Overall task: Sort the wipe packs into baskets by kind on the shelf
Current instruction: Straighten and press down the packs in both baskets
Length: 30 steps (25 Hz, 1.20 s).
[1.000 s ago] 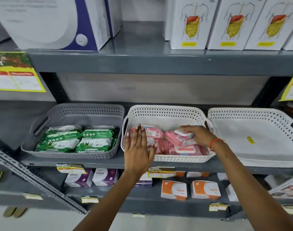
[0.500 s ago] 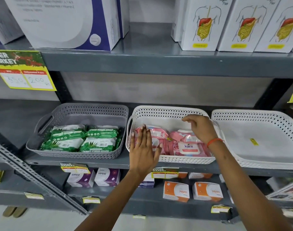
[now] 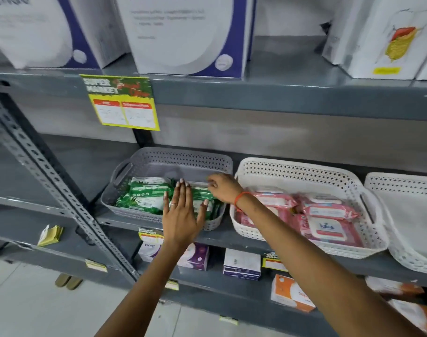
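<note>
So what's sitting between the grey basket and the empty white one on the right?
The head view shows a white basket holding pink wipe packs between them.

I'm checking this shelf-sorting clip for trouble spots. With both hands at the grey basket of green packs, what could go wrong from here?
1. The grey basket sits at the shelf's front edge; a push from the left hand on the green packs might tip it forward.
2. The right hand reaches across beside the white basket; the forearm could catch its rim and disturb the pink packs.
</note>
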Each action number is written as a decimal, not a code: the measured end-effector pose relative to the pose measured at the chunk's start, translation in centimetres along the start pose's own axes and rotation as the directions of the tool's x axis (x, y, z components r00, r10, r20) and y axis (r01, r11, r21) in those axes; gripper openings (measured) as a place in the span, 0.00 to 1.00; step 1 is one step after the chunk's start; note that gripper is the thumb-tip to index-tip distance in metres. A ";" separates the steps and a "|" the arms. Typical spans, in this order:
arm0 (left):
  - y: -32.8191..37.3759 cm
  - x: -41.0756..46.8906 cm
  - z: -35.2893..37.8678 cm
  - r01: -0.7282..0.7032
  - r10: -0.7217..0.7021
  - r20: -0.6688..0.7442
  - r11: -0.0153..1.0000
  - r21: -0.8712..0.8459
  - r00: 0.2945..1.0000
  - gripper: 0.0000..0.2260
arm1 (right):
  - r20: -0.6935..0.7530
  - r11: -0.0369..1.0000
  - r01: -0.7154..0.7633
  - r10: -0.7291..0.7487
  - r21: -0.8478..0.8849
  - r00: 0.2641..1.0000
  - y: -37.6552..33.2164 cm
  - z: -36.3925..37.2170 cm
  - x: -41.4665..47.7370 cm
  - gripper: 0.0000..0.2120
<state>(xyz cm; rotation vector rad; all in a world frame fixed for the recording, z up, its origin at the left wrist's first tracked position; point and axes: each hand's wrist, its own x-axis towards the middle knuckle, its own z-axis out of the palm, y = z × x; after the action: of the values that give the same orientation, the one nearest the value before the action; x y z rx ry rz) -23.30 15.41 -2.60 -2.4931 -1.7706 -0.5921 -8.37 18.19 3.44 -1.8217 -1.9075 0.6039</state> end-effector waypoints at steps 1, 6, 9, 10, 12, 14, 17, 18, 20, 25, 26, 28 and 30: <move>-1.4 0.1 -0.2 0.009 -0.009 0.011 1.000 0.011 1.000 0.34 | 0.084 0.995 -0.002 0.010 -0.103 0.996 -0.6 1.0 1.3 0.17; -7.9 0.6 -1.2 0.048 -0.049 0.029 0.998 0.037 0.998 0.40 | 0.394 0.930 -0.014 0.168 -0.366 0.904 -0.8 3.2 5.4 0.36; -8.4 0.6 -1.3 0.008 -0.009 0.013 0.998 0.059 1.000 0.41 | 0.298 0.931 -0.035 0.152 -0.363 0.942 0.4 3.8 7.1 0.36; -8.3 0.6 -1.2 0.009 -0.009 -0.001 0.998 0.056 1.000 0.39 | 0.217 0.929 -0.056 0.143 -0.366 0.966 0.5 4.0 7.5 0.35; -8.2 0.5 -1.1 0.021 -0.020 -0.006 0.998 0.056 1.000 0.35 | 0.141 0.915 -0.101 0.168 -0.391 0.976 0.6 4.3 7.9 0.35; -8.3 0.5 -1.0 0.017 -0.017 -0.004 0.998 0.058 1.000 0.34 | 0.160 0.893 -0.104 0.191 -0.437 0.968 0.7 4.6 8.0 0.35; -8.8 0.7 -1.0 -0.003 0.004 -0.012 0.998 0.066 1.000 0.35 | 0.158 0.918 -0.088 0.160 -0.388 0.974 0.9 4.4 8.1 0.34; -9.1 0.8 -1.2 -0.005 0.007 -0.027 0.997 0.076 1.000 0.36 | 0.160 0.923 -0.086 0.156 -0.375 0.975 1.1 4.2 7.9 0.34; -9.5 0.9 -1.5 0.015 -0.013 -0.030 0.996 0.085 0.999 0.36 | 0.207 0.917 -0.101 0.193 -0.385 0.959 1.5 3.4 7.4 0.36; -8.8 0.1 -1.9 0.068 -0.066 -0.063 0.997 0.031 0.996 0.36 | 0.134 0.975 0.070 -0.043 -0.211 0.990 -3.6 3.8 8.9 0.36; -10.8 0.7 -1.7 0.123 -0.121 -0.085 0.992 0.010 0.989 0.36 | 0.233 0.969 0.168 -0.125 -0.179 0.964 -6.7 5.6 11.1 0.36; -11.7 1.0 -1.6 0.180 -0.183 -0.113 0.983 -0.034 0.977 0.36 | 0.446 0.955 0.239 -0.139 -0.174 0.884 -9.3 7.9 12.7 0.35; -11.4 0.8 -1.6 0.194 -0.200 -0.087 0.978 -0.076 0.976 0.36 | 0.508 0.964 0.207 -0.095 -0.169 0.856 -9.1 8.9 13.9 0.32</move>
<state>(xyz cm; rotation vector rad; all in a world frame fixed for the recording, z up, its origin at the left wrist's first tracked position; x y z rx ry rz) -33.91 19.78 -3.09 -2.3020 -2.0084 -0.7780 -21.54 31.55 1.70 -1.7310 -2.5212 0.9092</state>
